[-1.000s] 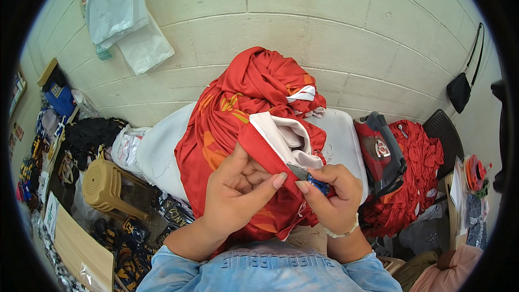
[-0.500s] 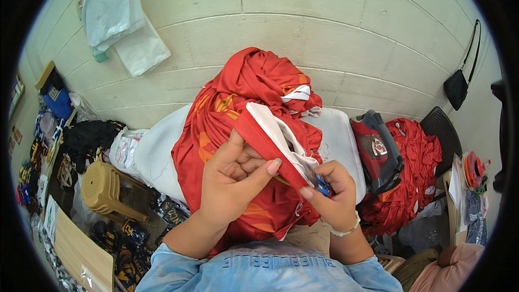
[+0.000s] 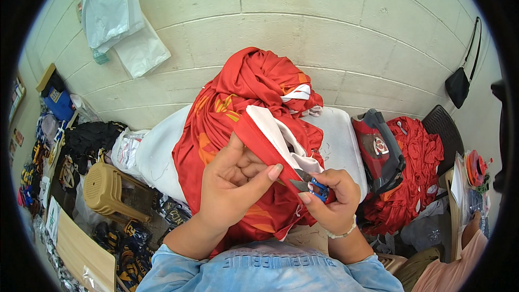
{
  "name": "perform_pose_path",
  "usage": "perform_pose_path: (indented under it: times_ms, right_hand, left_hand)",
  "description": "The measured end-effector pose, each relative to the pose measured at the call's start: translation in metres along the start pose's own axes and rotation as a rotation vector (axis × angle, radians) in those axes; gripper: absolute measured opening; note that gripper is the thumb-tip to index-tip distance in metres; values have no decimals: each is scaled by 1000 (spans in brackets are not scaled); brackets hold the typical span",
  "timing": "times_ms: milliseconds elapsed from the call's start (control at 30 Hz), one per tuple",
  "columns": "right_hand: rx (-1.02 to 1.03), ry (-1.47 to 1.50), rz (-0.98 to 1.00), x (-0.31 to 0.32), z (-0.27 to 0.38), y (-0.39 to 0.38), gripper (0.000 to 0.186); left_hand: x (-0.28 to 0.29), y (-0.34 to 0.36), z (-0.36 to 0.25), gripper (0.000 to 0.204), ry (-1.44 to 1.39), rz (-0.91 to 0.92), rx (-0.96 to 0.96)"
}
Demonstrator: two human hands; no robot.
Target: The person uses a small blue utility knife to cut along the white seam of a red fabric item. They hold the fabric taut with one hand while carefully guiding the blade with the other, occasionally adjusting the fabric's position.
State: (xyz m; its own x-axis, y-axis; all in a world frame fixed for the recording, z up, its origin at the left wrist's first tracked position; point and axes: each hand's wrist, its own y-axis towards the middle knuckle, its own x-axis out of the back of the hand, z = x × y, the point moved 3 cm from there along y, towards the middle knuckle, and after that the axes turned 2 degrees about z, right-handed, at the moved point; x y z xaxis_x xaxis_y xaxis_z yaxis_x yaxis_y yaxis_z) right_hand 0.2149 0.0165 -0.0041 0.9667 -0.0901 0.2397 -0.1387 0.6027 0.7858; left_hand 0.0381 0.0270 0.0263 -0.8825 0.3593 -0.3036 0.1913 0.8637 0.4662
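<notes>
A big heap of red fabric with orange print [image 3: 205, 130] lies in front of me. My left hand [image 3: 235, 184] pinches a red hemmed edge of it [image 3: 258, 139], its white inner side [image 3: 270, 124] showing beyond the fold. In my right hand [image 3: 340, 197] are small blue-handled thread snips [image 3: 313, 185]. Their two blades are apart and lie beside the lower right end of the hem; whether they touch the cloth I cannot tell. A beaded bracelet circles my right wrist.
The heap rests on a white padded surface [image 3: 338, 130] against a block wall. On the right, a red and black bin [image 3: 378, 151] stands beside more red cloth [image 3: 413, 157]. Tan stacked stools [image 3: 108, 186] are at left. A person's pink-clothed part [image 3: 457, 270] shows at lower right.
The snips have turned so their spread blades now show at the hem, and my right hand has shifted slightly right. At lower right, the other person's arm has moved up.
</notes>
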Motion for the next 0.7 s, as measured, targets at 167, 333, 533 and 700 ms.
perform_pose_path:
  times_ms: [167, 333, 533, 700]
  right_hand:
    - [15, -7, -19, -1, 2, 4, 33]
    - [7, 29, -24, -4, 4, 9, 33]
    - [-30, 41, -36, -6, 6, 9, 30]
    - [-11, -24, -35, -7, 5, 9, 29]
  left_hand:
    - [-2, -2, 1, 61, 0, 2, 6]
    - [-3, -3, 2, 60, -3, 16, -3]
    - [-3, -6, 0, 59, 4, 42, -3]
    - [-4, -6, 1, 62, -8, 3, 12]
